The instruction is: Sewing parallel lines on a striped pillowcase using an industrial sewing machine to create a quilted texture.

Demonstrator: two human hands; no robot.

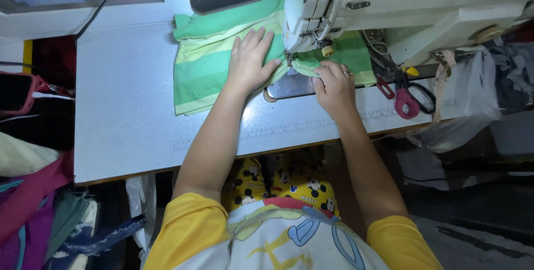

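Left hand (250, 61) flat, right hand (332, 83) curled

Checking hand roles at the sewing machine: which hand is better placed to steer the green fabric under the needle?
Probably the right hand: it pinches the green fabric just beside the needle. The left hand lies flat farther out.

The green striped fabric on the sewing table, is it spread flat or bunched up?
Mostly flat: the green striped fabric lies smooth under the left hand, bunched only where the right hand pinches it.
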